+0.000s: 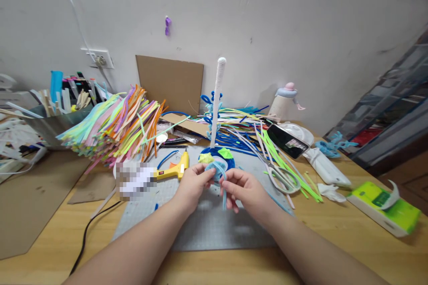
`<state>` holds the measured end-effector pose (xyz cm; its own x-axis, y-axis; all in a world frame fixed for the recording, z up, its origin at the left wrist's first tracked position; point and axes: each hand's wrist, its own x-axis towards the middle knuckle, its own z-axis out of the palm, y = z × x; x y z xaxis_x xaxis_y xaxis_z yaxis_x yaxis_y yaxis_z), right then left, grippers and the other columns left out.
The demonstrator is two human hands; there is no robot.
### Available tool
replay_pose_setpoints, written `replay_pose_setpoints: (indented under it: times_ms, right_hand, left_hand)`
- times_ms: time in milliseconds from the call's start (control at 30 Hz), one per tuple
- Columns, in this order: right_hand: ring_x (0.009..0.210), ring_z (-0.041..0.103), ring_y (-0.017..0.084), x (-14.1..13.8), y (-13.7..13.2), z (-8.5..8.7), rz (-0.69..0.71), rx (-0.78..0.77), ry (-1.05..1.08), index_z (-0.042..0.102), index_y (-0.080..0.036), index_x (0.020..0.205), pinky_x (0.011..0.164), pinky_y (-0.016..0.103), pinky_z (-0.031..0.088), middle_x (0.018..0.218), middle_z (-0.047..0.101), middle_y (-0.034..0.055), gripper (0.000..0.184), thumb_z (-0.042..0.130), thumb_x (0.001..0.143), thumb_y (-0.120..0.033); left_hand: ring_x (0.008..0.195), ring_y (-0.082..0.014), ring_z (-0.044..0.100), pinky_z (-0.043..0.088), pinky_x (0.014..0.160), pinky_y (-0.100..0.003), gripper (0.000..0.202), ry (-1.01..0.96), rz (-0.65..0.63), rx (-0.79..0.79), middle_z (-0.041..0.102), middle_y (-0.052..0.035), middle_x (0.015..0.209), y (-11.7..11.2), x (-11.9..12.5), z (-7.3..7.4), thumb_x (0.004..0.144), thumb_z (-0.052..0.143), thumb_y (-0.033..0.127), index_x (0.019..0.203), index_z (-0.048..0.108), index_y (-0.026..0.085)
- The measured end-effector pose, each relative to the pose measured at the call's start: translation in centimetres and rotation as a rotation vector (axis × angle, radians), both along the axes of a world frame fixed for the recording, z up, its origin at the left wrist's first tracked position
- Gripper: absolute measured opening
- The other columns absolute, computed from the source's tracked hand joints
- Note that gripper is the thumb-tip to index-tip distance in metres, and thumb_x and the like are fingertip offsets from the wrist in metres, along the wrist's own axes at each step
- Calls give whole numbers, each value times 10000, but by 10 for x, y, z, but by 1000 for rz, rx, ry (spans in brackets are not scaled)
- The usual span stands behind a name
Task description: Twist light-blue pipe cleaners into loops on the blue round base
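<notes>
Between my hands is a light blue pipe cleaner (224,196), partly coiled into a flat disc. My left hand (197,182) pinches the coiled part between thumb and fingers. The loose end hangs down, and my right hand (239,189) is closed on the strand just beside the coil. Right behind my hands stands a dark blue round base (230,158) bearing a yellow star (206,158) and a green leaf shape (226,153). From it rises an upright white wrapped stick (219,93), with blue looped pipe cleaners beside it.
A grey cutting mat (217,231) lies under my hands. At left are a yellow glue gun (174,170) and a large bundle of coloured pipe cleaners (113,124). Scissors (282,178), a phone (287,140) and a green tissue pack (384,207) lie at right. Cardboard (170,82) leans on the wall.
</notes>
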<state>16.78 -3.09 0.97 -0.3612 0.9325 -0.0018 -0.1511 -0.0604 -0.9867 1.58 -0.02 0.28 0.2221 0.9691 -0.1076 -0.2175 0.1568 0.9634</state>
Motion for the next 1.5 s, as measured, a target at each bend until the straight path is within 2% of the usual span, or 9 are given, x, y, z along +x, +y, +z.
replay_pose_setpoints:
  times_ms: [100,233,333,433,700,933,1100,1333,1500]
  right_hand:
    - [491,593,97,3,3,6,12,-42,104,561,-160,818,355,158,409,714,614,2,206,669,716,-302]
    - [500,598,116,5,5,11,-132,62,51,578,-155,731,392,192,450,599,605,-13,171,699,687,-268]
    - [555,618,139,4,6,6,-236,177,9,588,-164,750,495,252,511,603,634,1,145,685,704,-261]
    - [607,637,153,4,8,-2,-266,234,-10,591,-176,785,576,294,531,653,651,10,122,664,728,-255]
    - [635,619,154,6,9,-11,-291,417,-72,606,-204,784,592,296,505,758,613,18,44,626,762,-237]
    - [799,545,203,9,8,0,-262,695,-471,654,-234,741,708,332,422,813,610,50,58,607,758,-203]
    - [712,509,185,7,7,4,-312,668,-430,638,-235,842,648,300,391,768,592,36,91,606,757,-238]
    - [727,501,190,6,7,2,-274,702,-515,601,-223,723,687,315,375,727,572,33,83,552,788,-212]
    - [676,485,177,5,5,1,-316,679,-524,601,-229,836,616,289,367,730,563,26,62,575,779,-229]
  left_hand:
    - [563,-115,521,326,514,-226,197,14,1,-47,632,-26,649,-1,0,2,625,681,312,685,636,129]
    - [568,-120,520,355,585,-238,176,37,-4,-56,629,-7,593,-1,0,4,583,711,288,612,625,138]
    - [551,-120,511,356,601,-245,185,51,-21,-67,619,0,561,-1,0,5,562,724,291,572,616,141]
    - [556,-122,515,356,611,-247,177,59,-35,-70,624,0,566,-2,1,6,566,717,293,574,623,143]
    - [570,-125,537,373,630,-248,158,61,-43,-73,645,-15,590,0,1,6,569,707,271,594,634,133]
    - [594,-131,546,388,644,-255,143,23,-39,-54,643,-14,609,-1,0,6,587,688,265,616,638,134]
    - [591,-124,543,380,632,-246,163,35,19,-37,634,-3,616,-1,1,6,564,713,264,629,634,137]
    - [595,-121,534,376,624,-235,180,43,8,-14,626,2,612,-1,3,7,551,724,260,641,640,129]
    - [612,-131,545,379,629,-241,190,45,11,3,633,-5,631,-1,3,5,553,722,277,639,629,136]
